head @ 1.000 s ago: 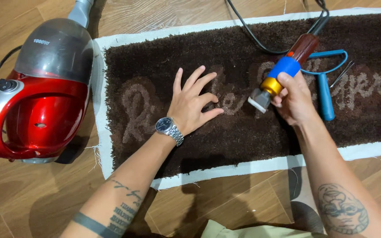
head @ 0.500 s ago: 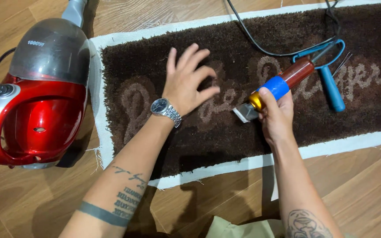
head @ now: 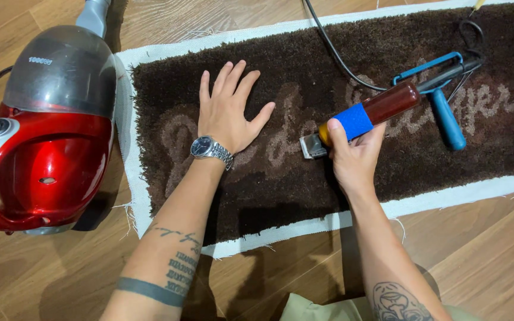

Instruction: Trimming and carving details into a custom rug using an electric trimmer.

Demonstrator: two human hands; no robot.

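A dark brown shaggy rug (head: 304, 184) with lighter script lettering and a white cloth border lies on the wood floor. My left hand (head: 227, 110) rests flat on the pile, fingers spread, a metal wristwatch on the wrist. My right hand (head: 352, 157) grips an electric carpet trimmer (head: 364, 116) with a dark red body, a blue band and a gold collar. Its metal blade head (head: 312, 145) touches the pile just right of my left hand. A black cord (head: 328, 44) runs from the trimmer toward the top edge.
A red and grey vacuum cleaner (head: 43, 131) stands on the floor to the rug's left. A blue-handled frame tool (head: 444, 116) lies on the rug to the right, partly under the trimmer. Wood floor (head: 477, 244) surrounds the rug.
My left hand slid left and flattened on the pile. My right hand lowered the trimmer and moved it left, so the blade now meets the rug.
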